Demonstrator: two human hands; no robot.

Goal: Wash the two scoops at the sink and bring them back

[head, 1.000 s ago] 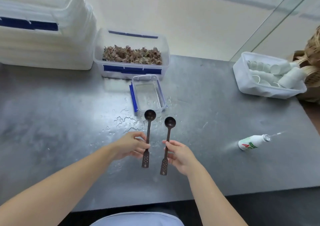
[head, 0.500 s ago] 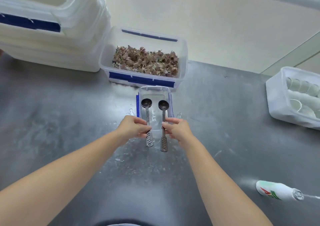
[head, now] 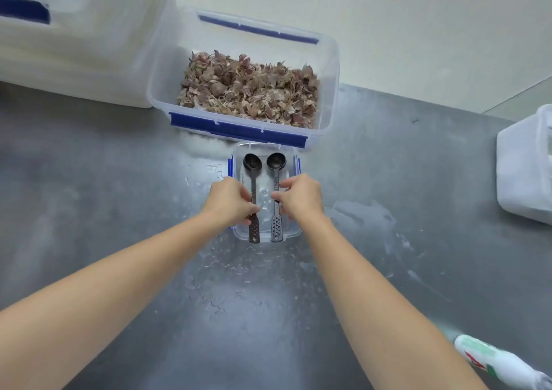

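Two dark long-handled scoops lie side by side over a small clear container [head: 239, 150] with blue clips on the grey counter. My left hand [head: 228, 200] pinches the handle of the left scoop [head: 253, 165]. My right hand [head: 300, 198] pinches the handle of the right scoop [head: 276, 162]. Both bowls point away from me, and both perforated handle ends reach past the container's near rim. Whether the scoops rest on the container's bottom I cannot tell.
A larger clear tub [head: 328, 70] of dried brownish husks stands just behind the small container. Stacked white bins [head: 83, 46] sit at the back left, a white tub [head: 522, 174] at the right. A small white bottle [head: 501, 362] lies at the near right. Water drops spot the counter [head: 119, 210].
Both hands moved forward with the scoops, from above the bare counter to over the small clear container. The view has tilted down and closer.
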